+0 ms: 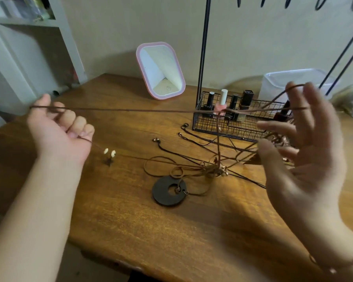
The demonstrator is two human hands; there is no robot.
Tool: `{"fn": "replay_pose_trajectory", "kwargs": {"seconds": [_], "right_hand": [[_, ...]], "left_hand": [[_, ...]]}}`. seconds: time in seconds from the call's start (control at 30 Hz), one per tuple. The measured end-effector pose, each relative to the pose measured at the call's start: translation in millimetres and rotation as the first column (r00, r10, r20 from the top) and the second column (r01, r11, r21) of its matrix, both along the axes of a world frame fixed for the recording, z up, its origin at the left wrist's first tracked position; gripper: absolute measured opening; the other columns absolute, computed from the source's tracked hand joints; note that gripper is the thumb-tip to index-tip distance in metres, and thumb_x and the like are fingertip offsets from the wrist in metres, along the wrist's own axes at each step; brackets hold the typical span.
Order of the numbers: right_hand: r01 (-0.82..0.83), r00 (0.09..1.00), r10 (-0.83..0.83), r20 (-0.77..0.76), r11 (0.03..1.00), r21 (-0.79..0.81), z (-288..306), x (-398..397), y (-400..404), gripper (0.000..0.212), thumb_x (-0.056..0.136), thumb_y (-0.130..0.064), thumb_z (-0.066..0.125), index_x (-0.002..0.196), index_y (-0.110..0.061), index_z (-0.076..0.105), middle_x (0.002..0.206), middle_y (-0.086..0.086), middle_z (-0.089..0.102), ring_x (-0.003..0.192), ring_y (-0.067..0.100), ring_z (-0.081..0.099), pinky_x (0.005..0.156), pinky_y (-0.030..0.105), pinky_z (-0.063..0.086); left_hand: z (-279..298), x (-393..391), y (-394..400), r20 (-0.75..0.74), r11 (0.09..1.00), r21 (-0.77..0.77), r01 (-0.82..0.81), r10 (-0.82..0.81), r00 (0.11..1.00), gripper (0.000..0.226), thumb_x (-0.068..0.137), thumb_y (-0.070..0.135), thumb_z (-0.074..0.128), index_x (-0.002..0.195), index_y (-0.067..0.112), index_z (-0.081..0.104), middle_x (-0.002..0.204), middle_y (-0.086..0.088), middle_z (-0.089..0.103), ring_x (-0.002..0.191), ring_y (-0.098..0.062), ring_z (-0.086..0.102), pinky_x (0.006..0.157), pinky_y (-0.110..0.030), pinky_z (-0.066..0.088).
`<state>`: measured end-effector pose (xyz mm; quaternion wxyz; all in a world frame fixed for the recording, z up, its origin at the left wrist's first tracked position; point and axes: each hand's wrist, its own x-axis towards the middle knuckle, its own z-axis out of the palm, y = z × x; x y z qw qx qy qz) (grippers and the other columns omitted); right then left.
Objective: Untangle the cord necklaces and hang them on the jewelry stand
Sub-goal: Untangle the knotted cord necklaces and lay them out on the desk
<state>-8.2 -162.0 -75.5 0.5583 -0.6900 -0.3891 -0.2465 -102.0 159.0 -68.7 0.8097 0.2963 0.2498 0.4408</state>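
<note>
Brown cord (130, 109) runs taut from the fisted left hand (59, 127) to the right hand's (298, 143) spread fingers (blurred).

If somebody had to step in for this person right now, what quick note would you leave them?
Left hand: fist gripping a brown cord, pulled taut across the table; two pale beads dangle below that grip.
Right hand: fingers spread, blurred, the cord's loops draped over them.
The other necklaces lie knotted in a tangle beside the dark ring pendant, in front of the wire basket of nail polish.
Done: one cord partly drawn out.
Left: free every cord, then hang each on the jewelry stand; the hooks in view are bare.
</note>
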Motion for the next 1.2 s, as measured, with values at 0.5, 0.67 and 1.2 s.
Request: {"fn": "replay_pose_trajectory", "kwargs": {"seconds": [0.5,0.67,1.2], "right_hand": [[0.065,0.998,-0.066,-0.006,0.993,-0.097,9.3,-7.9,2.9,0.01,0.089,-0.013,0.071,0.095,-0.021,0.073,0.088,-0.013,0.072,0.076,0.005,0.071,0.061,0.026,0.057],[0.051,0.995,-0.062,-0.073,0.989,-0.142,7.8,1.7,-0.8,0.01,0.085,-0.017,0.073,0.093,-0.023,0.073,0.085,-0.012,0.073,0.073,0.011,0.069,0.055,0.028,0.055],[-0.308,0.895,0.225,-0.386,0.936,-0.168,3.2,25.6,-4.6,0.028,0.099,-0.031,0.049,0.083,-0.025,0.071,0.092,0.001,0.073,0.097,0.015,0.067,0.09,0.033,0.048]], "left_hand": [[32.9,16.2,-119.1,-0.907,-0.391,0.359,0.847,0.069,0.416,0.065,0.079,0.068,0.06,0.137,0.048,0.042,0.136,0.038,0.042,0.122,0.022,0.039,0.102,-0.006,0.034],[27.8,40.1,-149.4,-0.756,-0.201,0.653,0.73,-0.218,0.617,0.016,0.098,0.027,0.059,0.089,0.019,0.07,0.081,0.008,0.071,0.079,-0.008,0.067,0.074,-0.033,0.055],[132.4,54.1,-87.1,-0.336,0.183,0.851,0.492,-0.531,0.778,0.021,0.101,0.018,0.05,0.085,0.018,0.065,0.052,0.012,0.033,0.043,-0.008,0.02,0.042,-0.027,0.013]]}}
